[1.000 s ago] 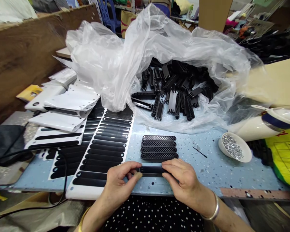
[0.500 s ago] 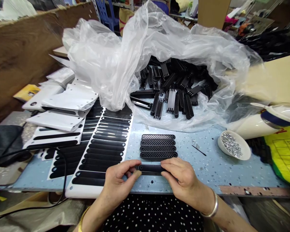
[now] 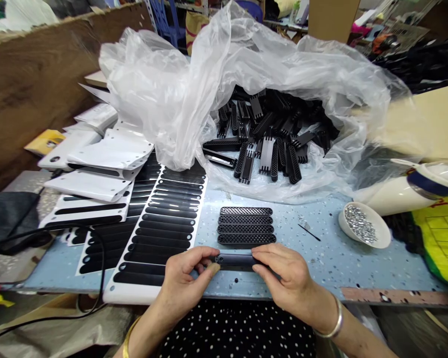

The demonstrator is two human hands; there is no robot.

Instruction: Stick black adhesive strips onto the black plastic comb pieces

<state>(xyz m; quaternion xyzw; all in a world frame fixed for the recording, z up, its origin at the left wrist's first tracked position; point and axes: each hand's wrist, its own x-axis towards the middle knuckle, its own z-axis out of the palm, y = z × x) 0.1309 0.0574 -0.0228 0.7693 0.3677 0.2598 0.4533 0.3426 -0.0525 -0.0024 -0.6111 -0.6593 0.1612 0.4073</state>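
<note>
A flat black plastic strip (image 3: 236, 260) with rounded ends lies level between my two hands, close to the table's front edge. My left hand (image 3: 188, 273) pinches its left end between thumb and fingers. Around its right end the thumb and fingers of my right hand (image 3: 283, 271) are closed, hiding that end. Just beyond the strip sits a neat row of several black lattice-faced bars (image 3: 246, 226), side by side. Left of my left hand lies a white sheet of black strip-shaped stickers (image 3: 155, 233).
A clear plastic bag (image 3: 205, 84) spreads across the back, with a heap of black plastic parts (image 3: 265, 134) in its mouth. At right are a white bowl (image 3: 383, 238) of small silvery pieces and a white bottle (image 3: 392, 191). Folded white sheets (image 3: 108, 149) and a black cable (image 3: 102, 253) lie left.
Both hands keep their hold on the strip, with hardly any movement. The whole view has shifted very slightly.
</note>
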